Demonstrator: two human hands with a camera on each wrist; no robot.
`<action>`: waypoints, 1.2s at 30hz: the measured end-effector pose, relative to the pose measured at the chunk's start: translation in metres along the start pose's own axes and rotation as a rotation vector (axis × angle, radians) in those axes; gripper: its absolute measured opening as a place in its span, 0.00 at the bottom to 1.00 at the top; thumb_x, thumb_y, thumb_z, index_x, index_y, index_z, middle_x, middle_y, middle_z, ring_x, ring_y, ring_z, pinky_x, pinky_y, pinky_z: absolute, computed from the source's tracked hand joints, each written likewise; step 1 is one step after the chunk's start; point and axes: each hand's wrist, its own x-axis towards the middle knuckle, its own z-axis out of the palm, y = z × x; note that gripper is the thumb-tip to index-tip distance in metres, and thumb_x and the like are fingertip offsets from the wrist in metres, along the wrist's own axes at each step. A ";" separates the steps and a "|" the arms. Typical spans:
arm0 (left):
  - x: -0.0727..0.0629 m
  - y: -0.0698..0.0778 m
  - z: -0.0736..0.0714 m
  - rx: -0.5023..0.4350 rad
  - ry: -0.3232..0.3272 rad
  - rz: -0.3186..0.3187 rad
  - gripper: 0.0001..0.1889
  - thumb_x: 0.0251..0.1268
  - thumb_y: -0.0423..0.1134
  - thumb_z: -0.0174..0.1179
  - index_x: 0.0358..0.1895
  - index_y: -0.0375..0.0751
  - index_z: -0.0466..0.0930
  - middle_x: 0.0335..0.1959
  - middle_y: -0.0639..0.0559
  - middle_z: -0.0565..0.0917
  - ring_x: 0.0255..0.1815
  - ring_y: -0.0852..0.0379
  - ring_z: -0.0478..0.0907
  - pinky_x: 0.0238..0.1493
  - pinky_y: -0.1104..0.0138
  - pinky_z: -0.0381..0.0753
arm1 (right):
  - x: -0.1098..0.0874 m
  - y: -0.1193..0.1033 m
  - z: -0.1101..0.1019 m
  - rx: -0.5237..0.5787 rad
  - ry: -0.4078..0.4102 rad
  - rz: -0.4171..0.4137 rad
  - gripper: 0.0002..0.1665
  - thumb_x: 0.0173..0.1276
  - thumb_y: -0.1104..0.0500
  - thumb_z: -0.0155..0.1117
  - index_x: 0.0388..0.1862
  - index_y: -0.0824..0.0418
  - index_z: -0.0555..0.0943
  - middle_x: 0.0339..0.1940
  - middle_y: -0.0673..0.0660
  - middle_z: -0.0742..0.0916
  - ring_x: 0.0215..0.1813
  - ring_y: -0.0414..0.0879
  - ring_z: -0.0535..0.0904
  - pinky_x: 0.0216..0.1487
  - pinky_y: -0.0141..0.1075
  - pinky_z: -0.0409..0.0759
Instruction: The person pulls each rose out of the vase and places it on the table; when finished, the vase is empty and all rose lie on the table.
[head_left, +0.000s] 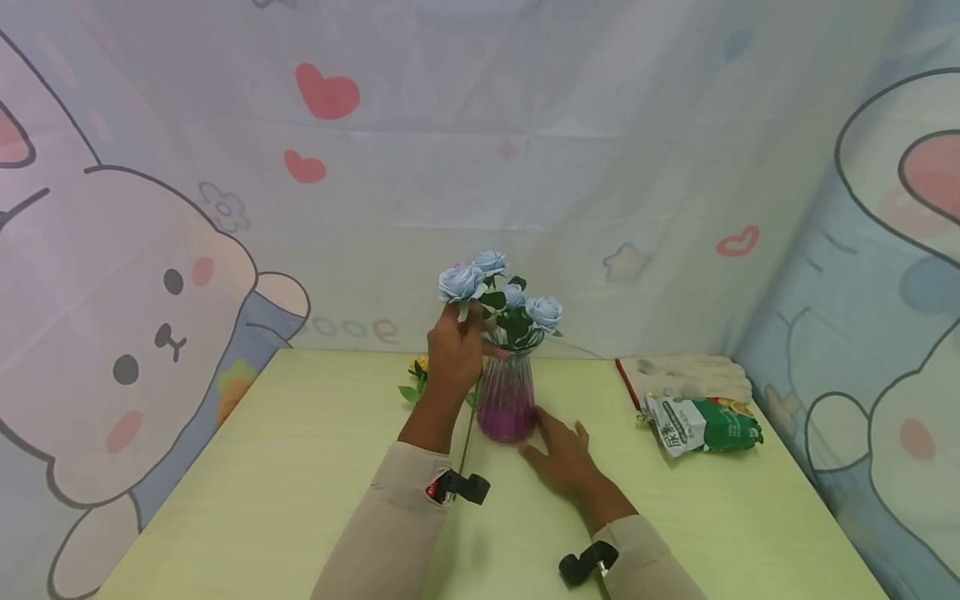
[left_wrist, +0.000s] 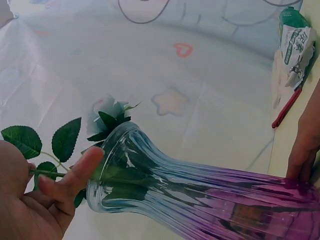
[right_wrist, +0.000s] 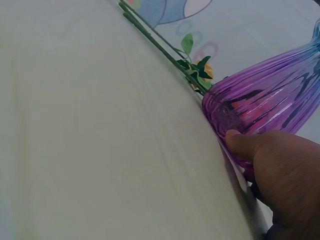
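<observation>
A ribbed glass vase [head_left: 507,400], clear at the top and purple below, stands upright on the table with blue roses [head_left: 543,312] at its mouth. My left hand [head_left: 456,350] pinches the stem of a blue rose [head_left: 461,283] beside the rim. In the left wrist view, the green stem [left_wrist: 52,173] runs between the thumb and fingers of that hand, and one finger reaches to the glass rim [left_wrist: 95,200]. Low on the vase, my right hand [head_left: 562,454] grips the base from the right. Its thumb [right_wrist: 240,142] lies against the purple glass; the other fingers are partly hidden.
Yellow flowers [head_left: 418,365] with long green stems [right_wrist: 155,45] lie on the table left of the vase. At the right are a green and white packet [head_left: 708,425], a beige glove-like item [head_left: 686,375] and a thin red stick [head_left: 627,382]. A printed cloth hangs behind.
</observation>
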 end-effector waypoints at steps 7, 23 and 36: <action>0.005 -0.006 -0.001 -0.151 -0.001 -0.046 0.22 0.93 0.49 0.46 0.80 0.48 0.64 0.43 0.29 0.91 0.34 0.35 0.94 0.23 0.60 0.88 | -0.002 -0.002 -0.001 -0.005 -0.004 0.001 0.46 0.83 0.44 0.64 0.89 0.62 0.61 0.86 0.62 0.72 0.87 0.62 0.68 0.84 0.76 0.42; 0.001 -0.016 -0.012 -0.310 0.007 -0.142 0.06 0.77 0.32 0.69 0.52 0.37 0.86 0.57 0.40 0.93 0.33 0.57 0.94 0.26 0.71 0.75 | -0.001 -0.005 -0.003 -0.002 0.007 -0.005 0.46 0.81 0.45 0.65 0.88 0.64 0.63 0.84 0.65 0.74 0.85 0.64 0.71 0.83 0.77 0.44; 0.000 -0.027 -0.005 -0.310 0.129 -0.030 0.06 0.80 0.35 0.67 0.46 0.48 0.78 0.41 0.41 0.95 0.33 0.56 0.91 0.22 0.71 0.71 | -0.001 -0.003 -0.001 -0.002 0.003 -0.008 0.46 0.81 0.45 0.65 0.88 0.63 0.63 0.85 0.64 0.74 0.85 0.64 0.70 0.83 0.77 0.44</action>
